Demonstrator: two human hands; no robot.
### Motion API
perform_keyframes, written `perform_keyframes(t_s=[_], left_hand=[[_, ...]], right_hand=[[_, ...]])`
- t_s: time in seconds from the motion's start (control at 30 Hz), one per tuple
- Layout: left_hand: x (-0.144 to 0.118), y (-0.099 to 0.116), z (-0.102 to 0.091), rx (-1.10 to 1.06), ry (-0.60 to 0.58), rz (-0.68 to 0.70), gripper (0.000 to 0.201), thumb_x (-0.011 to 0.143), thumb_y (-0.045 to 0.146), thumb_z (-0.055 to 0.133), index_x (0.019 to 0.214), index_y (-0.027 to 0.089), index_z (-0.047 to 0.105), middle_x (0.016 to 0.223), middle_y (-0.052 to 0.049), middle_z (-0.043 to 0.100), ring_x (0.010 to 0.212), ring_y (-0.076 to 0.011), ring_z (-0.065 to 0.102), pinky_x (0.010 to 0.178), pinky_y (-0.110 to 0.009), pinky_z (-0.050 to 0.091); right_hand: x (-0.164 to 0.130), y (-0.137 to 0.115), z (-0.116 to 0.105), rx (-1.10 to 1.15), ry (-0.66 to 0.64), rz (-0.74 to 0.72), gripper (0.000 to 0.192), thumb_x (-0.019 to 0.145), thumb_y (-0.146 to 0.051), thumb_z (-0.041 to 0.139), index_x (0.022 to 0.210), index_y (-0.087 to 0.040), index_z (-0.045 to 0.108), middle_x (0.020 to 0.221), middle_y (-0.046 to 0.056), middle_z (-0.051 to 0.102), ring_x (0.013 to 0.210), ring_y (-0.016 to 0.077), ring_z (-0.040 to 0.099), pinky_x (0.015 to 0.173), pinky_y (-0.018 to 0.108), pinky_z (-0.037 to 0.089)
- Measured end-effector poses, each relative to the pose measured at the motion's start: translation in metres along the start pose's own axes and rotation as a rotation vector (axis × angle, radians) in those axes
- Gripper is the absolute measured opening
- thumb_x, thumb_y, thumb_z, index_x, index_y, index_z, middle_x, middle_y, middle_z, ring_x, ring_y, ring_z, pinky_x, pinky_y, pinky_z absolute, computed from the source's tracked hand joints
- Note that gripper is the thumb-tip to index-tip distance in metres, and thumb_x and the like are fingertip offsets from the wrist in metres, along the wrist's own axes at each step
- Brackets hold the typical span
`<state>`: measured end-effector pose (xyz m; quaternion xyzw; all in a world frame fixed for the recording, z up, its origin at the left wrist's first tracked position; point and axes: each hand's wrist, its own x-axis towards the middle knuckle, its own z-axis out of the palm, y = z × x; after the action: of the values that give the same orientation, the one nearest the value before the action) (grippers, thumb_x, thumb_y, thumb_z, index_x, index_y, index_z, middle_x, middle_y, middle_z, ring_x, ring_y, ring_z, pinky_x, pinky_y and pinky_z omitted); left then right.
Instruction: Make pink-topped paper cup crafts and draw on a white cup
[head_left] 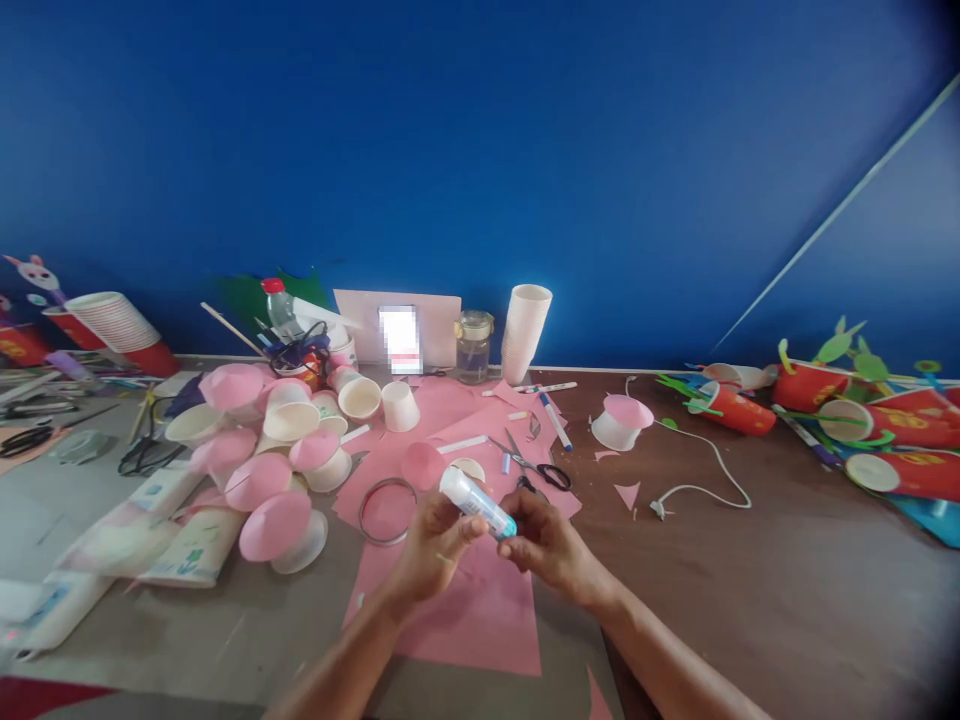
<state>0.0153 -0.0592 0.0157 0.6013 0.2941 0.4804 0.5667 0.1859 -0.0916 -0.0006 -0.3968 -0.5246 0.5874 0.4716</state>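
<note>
A blue wall (480,170) rises behind a tabletop (697,590), grey toward the left and brown toward the right. Pink paper (472,640) spreads over the middle, part of it beneath the person's hands. To the left sits a cluster of pale paper cups (322,555), many topped with pink discs (275,525); a tall stack of white cups (525,335) stands at the back. Both of the person's 2 hands are grasping 1 glue stick (478,503): the left hand (431,550) wraps its barrel, and the right hand (551,545) pinches its teal end. Scissors (531,463) lie just beyond the right hand. The glue stick is tilted, held above the pink paper.
</note>
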Motion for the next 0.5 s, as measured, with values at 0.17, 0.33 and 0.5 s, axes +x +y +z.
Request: perform_keyframes(t_s=[0.17, 0.33, 0.5], left_hand=[[0.0003, 0.0005, 0.0035, -0.08, -0.009, -0.04, 0.032, 0.074, 0.045, 0.072, 0.086, 0.017, 0.063, 0.072, -0.001, 0.056, 0.064, -0.0134, 0.053, 0.062, -0.028, 0.046], [0.0014, 0.0026, 0.0048, -0.189, -0.139, -0.114, 0.034, 0.076, 0.049, 0.069, 0.081, 0.016, 0.062, 0.061, 0.0, 0.054, 0.051, -0.012, 0.051, 0.053, -0.027, 0.043], [0.0022, 0.0035, 0.005, -0.088, -0.032, -0.048, 0.032, 0.072, 0.045, 0.074, 0.071, 0.016, 0.06, 0.066, -0.002, 0.057, 0.062, -0.0134, 0.052, 0.059, -0.027, 0.045]], right_hand=[[-0.0048, -0.0018, -0.0052, -0.2, 0.038, -0.166, 0.038, 0.083, -0.057, 0.06, 0.086, -0.019, 0.062, 0.068, 0.0, 0.055, 0.06, 0.0134, 0.05, 0.058, 0.027, 0.041], [-0.0022, 0.0028, -0.0054, -0.011, -0.232, 0.041, 0.045, 0.093, -0.057, 0.038, 0.089, -0.017, 0.061, 0.063, 0.0, 0.055, 0.047, 0.0119, 0.049, 0.046, 0.026, 0.037], [-0.0019, 0.0041, 0.0016, -0.46, 0.264, -0.32, 0.028, 0.073, -0.045, 0.074, 0.076, -0.021, 0.06, 0.067, 0.0, 0.053, 0.058, 0.0137, 0.044, 0.056, 0.027, 0.04]])
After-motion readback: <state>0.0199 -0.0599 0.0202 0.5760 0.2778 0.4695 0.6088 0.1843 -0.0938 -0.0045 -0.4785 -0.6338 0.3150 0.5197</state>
